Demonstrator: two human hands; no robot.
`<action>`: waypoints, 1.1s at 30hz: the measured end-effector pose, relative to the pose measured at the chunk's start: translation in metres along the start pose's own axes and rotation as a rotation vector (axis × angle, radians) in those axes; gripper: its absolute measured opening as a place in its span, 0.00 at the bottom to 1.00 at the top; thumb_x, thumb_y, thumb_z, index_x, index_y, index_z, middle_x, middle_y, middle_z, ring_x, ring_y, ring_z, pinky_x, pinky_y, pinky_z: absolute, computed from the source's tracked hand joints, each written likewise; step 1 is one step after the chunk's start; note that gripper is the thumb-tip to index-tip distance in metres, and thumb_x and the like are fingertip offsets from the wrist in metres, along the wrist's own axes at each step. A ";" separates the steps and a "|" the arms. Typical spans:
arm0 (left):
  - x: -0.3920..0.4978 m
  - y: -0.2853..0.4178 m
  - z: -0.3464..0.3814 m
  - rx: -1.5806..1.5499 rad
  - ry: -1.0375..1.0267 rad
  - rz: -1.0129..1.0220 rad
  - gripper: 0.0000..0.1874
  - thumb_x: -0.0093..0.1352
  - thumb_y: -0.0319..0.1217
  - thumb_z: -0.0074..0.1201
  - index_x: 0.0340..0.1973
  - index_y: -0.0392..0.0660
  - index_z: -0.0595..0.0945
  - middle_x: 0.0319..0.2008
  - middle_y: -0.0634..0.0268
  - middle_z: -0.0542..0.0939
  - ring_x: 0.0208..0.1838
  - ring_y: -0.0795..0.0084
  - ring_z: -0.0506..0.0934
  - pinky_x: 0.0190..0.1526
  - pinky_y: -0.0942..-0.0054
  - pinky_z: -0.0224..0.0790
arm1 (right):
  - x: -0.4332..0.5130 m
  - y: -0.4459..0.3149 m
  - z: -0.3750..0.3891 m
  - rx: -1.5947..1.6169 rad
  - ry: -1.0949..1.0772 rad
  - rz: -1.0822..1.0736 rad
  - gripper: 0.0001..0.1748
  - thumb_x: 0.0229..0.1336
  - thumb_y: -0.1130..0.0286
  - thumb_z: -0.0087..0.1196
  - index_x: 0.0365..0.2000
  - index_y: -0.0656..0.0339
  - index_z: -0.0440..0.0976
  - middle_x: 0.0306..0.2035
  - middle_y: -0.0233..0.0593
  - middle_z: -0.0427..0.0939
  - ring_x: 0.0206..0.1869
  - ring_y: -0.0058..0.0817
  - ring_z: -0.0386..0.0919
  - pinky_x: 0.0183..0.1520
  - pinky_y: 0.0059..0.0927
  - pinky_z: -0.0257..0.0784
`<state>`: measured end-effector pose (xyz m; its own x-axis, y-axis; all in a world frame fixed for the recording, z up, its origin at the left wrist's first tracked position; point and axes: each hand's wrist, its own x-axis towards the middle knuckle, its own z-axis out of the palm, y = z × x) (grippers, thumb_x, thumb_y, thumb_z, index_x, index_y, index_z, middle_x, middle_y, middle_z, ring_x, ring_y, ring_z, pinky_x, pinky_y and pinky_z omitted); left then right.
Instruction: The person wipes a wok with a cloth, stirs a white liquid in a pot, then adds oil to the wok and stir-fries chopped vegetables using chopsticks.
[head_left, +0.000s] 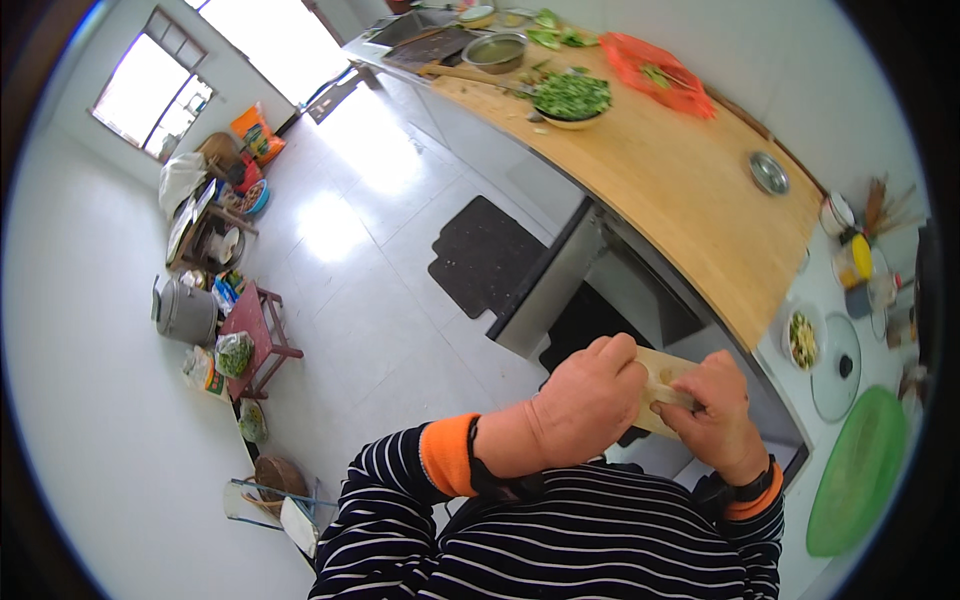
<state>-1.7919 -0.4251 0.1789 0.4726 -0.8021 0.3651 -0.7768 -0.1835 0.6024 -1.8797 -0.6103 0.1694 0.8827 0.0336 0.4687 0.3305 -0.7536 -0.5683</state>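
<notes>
Both hands meet in front of my chest at a pale, flat, wood-coloured board-like piece (656, 426). My left hand (592, 397) closes over its left side, the fingers curled and partly hidden. My right hand (712, 409) grips the right side, thumb and fingers pinching near a pale raised strip (666, 393) that runs between the hands. Exactly what the piece is cannot be told. Beyond the hands, a dark-edged door or drawer front (540, 281) stands out from the counter. On the wooden worktop (675, 187) sits a bowl heaped with chopped greens (572, 96).
A metal bowl of liquid (495, 52), a red plastic bag (656, 71) and a small metal bowl (769, 173) rest on the counter. At right are a food bowl (802, 340), a glass lid (836, 375) and a green plastic basin (859, 472). A red stool (259, 337) stands left.
</notes>
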 end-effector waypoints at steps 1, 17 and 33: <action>0.000 -0.008 -0.005 0.004 0.030 -0.010 0.09 0.55 0.20 0.53 0.31 0.38 0.74 0.35 0.54 0.70 0.37 0.53 0.71 0.39 0.61 0.68 | 0.010 -0.001 0.006 -0.003 -0.013 -0.010 0.14 0.32 0.72 0.69 0.21 0.55 0.73 0.17 0.33 0.70 0.21 0.37 0.66 0.30 0.35 0.58; -0.016 -0.139 -0.087 0.023 -0.142 0.114 0.14 0.55 0.27 0.52 0.37 0.39 0.75 0.34 0.57 0.72 0.37 0.56 0.72 0.39 0.63 0.67 | 0.116 0.008 0.115 0.045 -0.101 -0.074 0.14 0.33 0.72 0.69 0.23 0.56 0.74 0.19 0.32 0.71 0.21 0.36 0.66 0.30 0.35 0.60; -0.002 -0.208 -0.005 -0.260 -0.106 -0.345 0.14 0.57 0.13 0.49 0.39 0.36 0.75 0.37 0.53 0.74 0.36 0.50 0.76 0.37 0.62 0.71 | 0.085 0.106 0.167 0.187 -0.197 0.108 0.12 0.37 0.70 0.69 0.22 0.56 0.74 0.18 0.33 0.71 0.21 0.34 0.69 0.32 0.33 0.60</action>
<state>-1.6296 -0.3822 0.0565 0.6305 -0.7749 0.0447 -0.4441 -0.3130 0.8395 -1.7139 -0.5773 0.0360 0.9579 0.1006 0.2687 0.2709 -0.6261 -0.7312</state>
